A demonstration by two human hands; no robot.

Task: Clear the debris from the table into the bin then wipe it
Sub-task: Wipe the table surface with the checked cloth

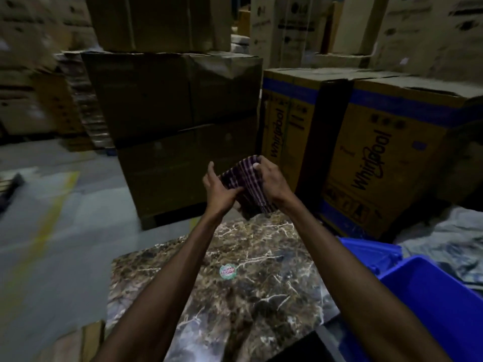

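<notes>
Hands up over the brown marbled tabletop (235, 296): left hand (218, 188) and right hand (270, 180) pinch the purple checked cloth (244, 184), likely folding it into a wiping pad. Blue plastic bin (428, 296) sits right beside the table, handy for debris.

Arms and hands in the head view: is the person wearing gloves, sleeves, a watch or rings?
Nothing worn shows. Both forearms are bare as far as the frame reaches, with no sleeve edge. The left hand and right hand have no gloves, and no watch, band or ring is visible on wrists or fingers in the dim light.
</notes>
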